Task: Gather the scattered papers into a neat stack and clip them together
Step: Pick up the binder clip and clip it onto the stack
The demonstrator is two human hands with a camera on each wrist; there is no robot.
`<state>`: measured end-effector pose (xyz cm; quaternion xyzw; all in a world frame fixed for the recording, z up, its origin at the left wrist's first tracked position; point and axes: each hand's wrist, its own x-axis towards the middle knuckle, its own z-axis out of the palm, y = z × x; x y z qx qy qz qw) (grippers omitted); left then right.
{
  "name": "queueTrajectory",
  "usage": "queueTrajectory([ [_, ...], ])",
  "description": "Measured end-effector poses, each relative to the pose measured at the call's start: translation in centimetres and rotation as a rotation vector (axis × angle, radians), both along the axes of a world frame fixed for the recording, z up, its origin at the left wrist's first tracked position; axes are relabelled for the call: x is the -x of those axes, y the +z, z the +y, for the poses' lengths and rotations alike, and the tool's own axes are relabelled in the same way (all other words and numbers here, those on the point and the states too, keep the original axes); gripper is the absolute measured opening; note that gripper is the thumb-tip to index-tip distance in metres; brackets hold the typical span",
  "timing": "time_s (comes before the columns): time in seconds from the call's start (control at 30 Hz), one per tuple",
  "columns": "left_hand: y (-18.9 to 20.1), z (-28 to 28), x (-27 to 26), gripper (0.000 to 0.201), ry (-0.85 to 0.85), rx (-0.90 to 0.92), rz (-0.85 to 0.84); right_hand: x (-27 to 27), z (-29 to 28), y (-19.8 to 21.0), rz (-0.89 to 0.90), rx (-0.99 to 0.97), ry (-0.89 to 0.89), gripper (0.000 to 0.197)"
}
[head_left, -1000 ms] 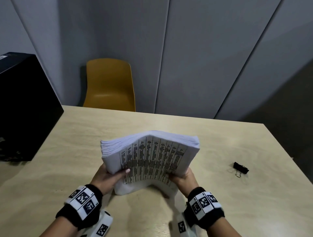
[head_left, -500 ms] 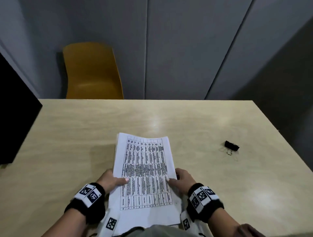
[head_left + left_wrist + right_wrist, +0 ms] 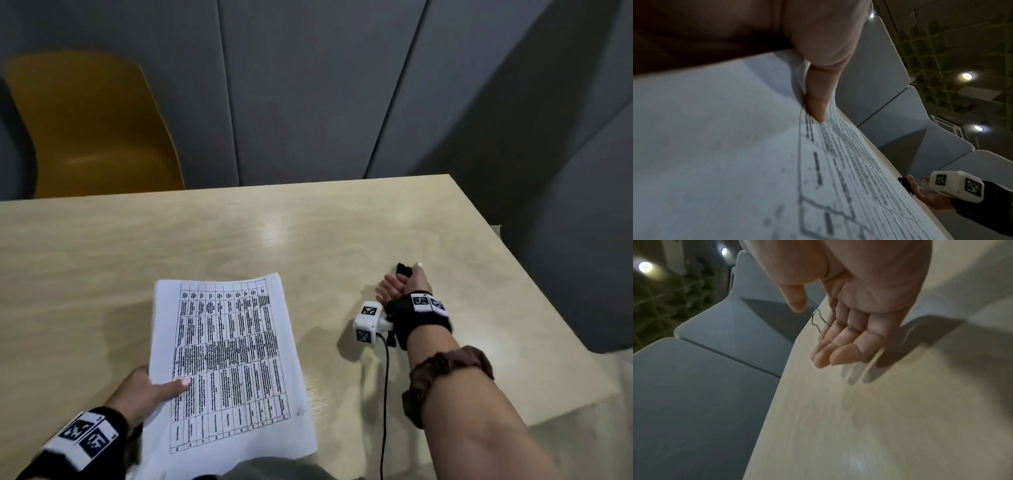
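Note:
The paper stack [image 3: 226,356], its top sheet printed with a table, lies flat on the wooden table [image 3: 239,236] at the near left. My left hand [image 3: 161,383] pinches its left edge, thumb on top; the left wrist view shows the thumb [image 3: 818,97] pressing the top sheet [image 3: 725,146]. The black binder clip [image 3: 402,268] lies to the right on the table. My right hand [image 3: 406,282] is at the clip, palm turned up, fingers [image 3: 838,350] straight and thumb apart. The clip's wire handle [image 3: 816,319] shows between thumb and fingers, not gripped.
A yellow chair [image 3: 92,126] stands behind the table at the far left, before grey wall panels [image 3: 308,85]. The table's right edge [image 3: 534,284] runs close beside my right hand. A black cable [image 3: 385,394] hangs from the right wrist camera.
The stack, held on edge by both hands a second ago, now lies flat. My right hand has let go of it and moved right to the binder clip; my left still holds.

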<state>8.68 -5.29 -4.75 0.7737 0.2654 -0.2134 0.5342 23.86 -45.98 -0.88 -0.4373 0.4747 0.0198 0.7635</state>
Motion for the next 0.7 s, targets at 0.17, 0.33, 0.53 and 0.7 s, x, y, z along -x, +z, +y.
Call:
queueTrajectory([
  [0.17,-0.2,0.1,0.1,0.05,0.017,0.001,0.007,-1.6,-1.3,0.3,-0.002,0.017,-0.041,0.037],
  [0.33,-0.1,-0.1,0.1,0.042,0.022,-0.008,0.001,-0.9,0.1,0.7,0.061,0.13,-0.054,0.026],
  [0.53,0.7,-0.4,0.2,0.04,0.002,0.0,-0.019,4.9,9.4,2.3,-0.026,0.171,0.461,0.032],
  [0.7,1.0,-0.5,0.4,0.043,-0.01,-0.024,-0.029,9.0,14.7,2.8,-0.189,0.72,1.269,0.022],
])
